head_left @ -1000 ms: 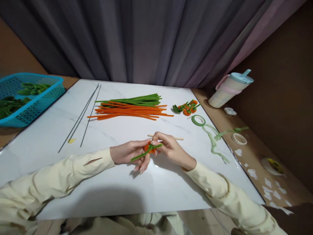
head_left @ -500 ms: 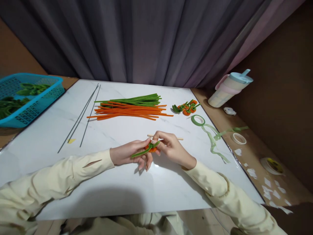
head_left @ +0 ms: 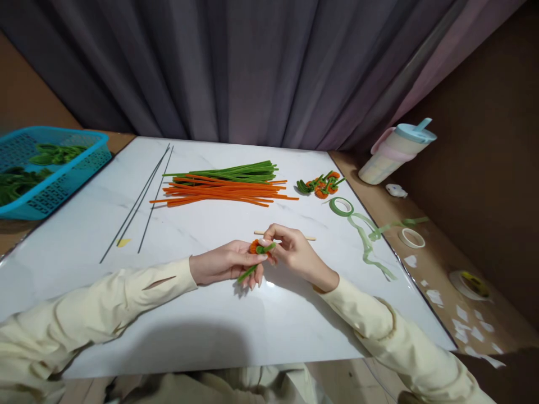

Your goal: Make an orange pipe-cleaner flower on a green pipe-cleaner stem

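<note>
stem first: the green pipe cleaner (head_left: 252, 264) runs on a slant, its free end low toward me and left, its upper end at the orange coil (head_left: 255, 246), all held above the white table (head_left: 202, 314). my left hand (head_left: 223, 264) pinches it palm up; my right hand (head_left: 292, 252) nips the tip beside a wooden stick (head_left: 309, 238). the blue basket (head_left: 50, 168) far left holds green coiled pieces (head_left: 17, 182).

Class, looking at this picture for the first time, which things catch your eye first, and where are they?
Both hands, left hand and right hand, meet at the table's middle, pinching a small orange and green pipe-cleaner piece. Behind them lies a bright bundle of orange and green pipe cleaners. A blue basket sits at the far left.
</note>
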### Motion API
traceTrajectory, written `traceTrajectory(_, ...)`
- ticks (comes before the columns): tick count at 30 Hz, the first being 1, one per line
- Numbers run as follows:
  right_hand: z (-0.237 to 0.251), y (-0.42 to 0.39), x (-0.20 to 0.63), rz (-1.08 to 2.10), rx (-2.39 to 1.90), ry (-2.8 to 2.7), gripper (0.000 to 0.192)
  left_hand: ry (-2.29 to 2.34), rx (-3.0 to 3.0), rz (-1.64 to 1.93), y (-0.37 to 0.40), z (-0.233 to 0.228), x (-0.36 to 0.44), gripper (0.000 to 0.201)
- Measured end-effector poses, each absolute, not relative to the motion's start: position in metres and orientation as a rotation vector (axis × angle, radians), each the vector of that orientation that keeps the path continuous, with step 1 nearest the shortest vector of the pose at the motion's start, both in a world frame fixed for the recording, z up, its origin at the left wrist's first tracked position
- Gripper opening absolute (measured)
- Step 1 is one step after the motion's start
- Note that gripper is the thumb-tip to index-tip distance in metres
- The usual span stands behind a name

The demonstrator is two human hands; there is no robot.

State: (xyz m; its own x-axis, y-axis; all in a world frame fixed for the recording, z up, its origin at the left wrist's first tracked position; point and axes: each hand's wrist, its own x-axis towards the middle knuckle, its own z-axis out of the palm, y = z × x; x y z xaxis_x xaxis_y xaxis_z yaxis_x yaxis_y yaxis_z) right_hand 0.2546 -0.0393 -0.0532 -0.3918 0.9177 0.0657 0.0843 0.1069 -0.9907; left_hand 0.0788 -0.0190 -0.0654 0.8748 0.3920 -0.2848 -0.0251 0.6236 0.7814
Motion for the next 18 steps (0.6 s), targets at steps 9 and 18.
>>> traceTrajectory(9, -0.038, -0.043, 0.265, 1.288, -0.935, -1.665, 0.018, 0.510, 0.826, 0.381, -0.015, -0.065, 0.078, 0.031)
traceTrajectory(18, -0.043, -0.049, 0.256, 0.894, -0.985, -1.871, 0.013, 0.483, 0.784, 0.399, -0.015, -0.071, 0.077, 0.023)
